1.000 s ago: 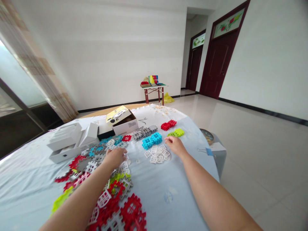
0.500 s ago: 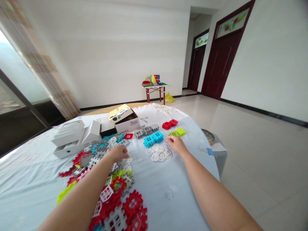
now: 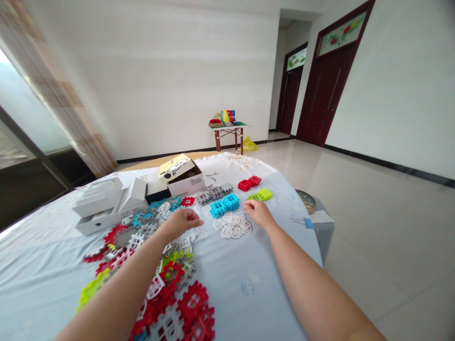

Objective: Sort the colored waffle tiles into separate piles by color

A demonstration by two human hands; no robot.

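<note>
My left hand is closed in a pinch above the right edge of a mixed heap of plastic building pieces. A pale piece, apparently a white window piece, shows faintly under its fingertips. My right hand has its fingers curled together; what they hold, if anything, is hidden. It hovers by the right edge of a small pile of white window pieces. Around it lie blue interlocking pieces, lime-green pieces and red pieces. A row of grey pieces is further back.
White box parts and an open box with a yellow lid stand at the back left. A blue clip is at the cloth's right edge. Beyond that edge is a stool with a round object. A small table stands by the wall.
My left hand has lifted away from the heap and shifted right, towards the white pile. My right hand has barely moved. The view has shifted slightly.
</note>
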